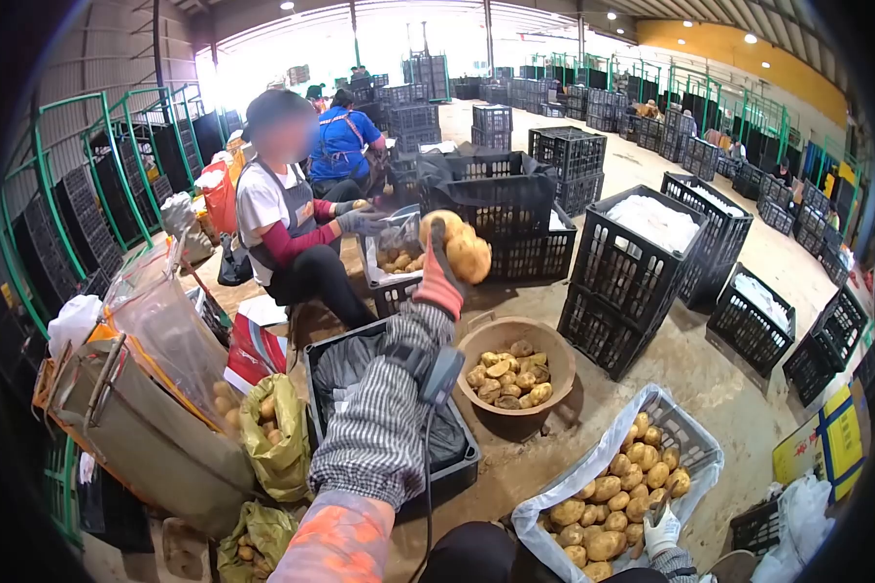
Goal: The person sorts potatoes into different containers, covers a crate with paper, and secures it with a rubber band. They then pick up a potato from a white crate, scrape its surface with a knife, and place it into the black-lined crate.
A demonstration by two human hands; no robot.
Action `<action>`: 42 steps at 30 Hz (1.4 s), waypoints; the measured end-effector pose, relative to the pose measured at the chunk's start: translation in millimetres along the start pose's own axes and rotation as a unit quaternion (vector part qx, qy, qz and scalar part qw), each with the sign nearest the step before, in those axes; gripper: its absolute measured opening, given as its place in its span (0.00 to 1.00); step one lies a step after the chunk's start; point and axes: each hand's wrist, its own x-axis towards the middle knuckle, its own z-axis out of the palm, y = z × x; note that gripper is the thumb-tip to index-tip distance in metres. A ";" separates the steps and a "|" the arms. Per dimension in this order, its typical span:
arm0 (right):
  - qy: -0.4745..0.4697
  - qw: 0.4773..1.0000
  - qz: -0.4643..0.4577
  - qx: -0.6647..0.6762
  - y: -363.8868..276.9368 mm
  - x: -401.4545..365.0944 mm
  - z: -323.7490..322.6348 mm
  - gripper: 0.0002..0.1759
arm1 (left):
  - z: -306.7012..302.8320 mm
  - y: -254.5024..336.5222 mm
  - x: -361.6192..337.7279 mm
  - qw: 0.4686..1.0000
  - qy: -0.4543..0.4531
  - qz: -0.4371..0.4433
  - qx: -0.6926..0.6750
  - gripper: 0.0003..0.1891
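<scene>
My left hand (437,277), in a reddish glove below a checked sleeve, is stretched forward and closed on potatoes (470,257). They are held up in front of a black crate. Down at the right, my right hand (662,532) wears a white glove and rests at the edge of the potatoes in a lined crate (702,457). Its fingers look closed around something thin and dark that I cannot make out. Under my left arm lies a black crate (464,464) with a dark lining. A brown tub (467,394) of potatoes stands between the two crates.
A seated person (287,209) in gloves works by another potato crate (371,255). Stacked black crates (608,325) stand ahead to the right. Green mesh sacks (277,437) and a large bag (146,428) crowd the left side.
</scene>
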 end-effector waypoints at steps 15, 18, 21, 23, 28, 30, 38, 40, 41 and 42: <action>0.021 0.998 -0.051 0.016 4.1 -0.6 2.8 0.16 | -112.9 18.3 -286.8 0.986 0.157 -0.049 0.039 0.30; 0.023 0.997 -0.071 0.007 4.1 0.1 1.2 0.16 | -110.2 40.2 -299.9 0.984 0.169 -0.031 0.044 0.31; 0.022 0.998 -0.063 0.013 7.1 2.7 4.7 0.15 | -101.7 65.7 -315.8 0.986 0.161 -0.005 0.033 0.30; 0.017 0.998 -0.066 0.014 10.9 5.7 8.7 0.15 | -89.0 79.5 -331.8 0.983 0.177 0.024 0.050 0.31; 0.032 0.995 -0.088 0.025 25.1 11.6 17.2 0.17 | -62.4 129.5 -381.2 0.981 0.161 0.010 0.112 0.34; 0.036 0.994 -0.101 0.022 34.2 10.5 21.3 0.18 | -25.9 141.1 -393.5 0.956 0.210 0.117 0.170 0.31; 0.018 0.996 -0.084 0.025 28.8 13.3 18.0 0.20 | 45.4 208.3 -417.9 0.906 0.125 0.293 0.277 0.32; 0.012 0.996 -0.081 0.022 31.1 13.9 18.2 0.20 | 64.7 215.4 -410.5 0.888 0.142 0.325 0.292 0.32; 0.008 0.997 -0.079 0.019 32.2 14.9 18.9 0.20 | 73.1 219.7 -401.4 0.869 0.157 0.357 0.304 0.32; 0.009 0.997 -0.078 0.020 29.0 13.6 17.2 0.20 | 77.6 223.8 -392.0 0.849 0.172 0.388 0.316 0.32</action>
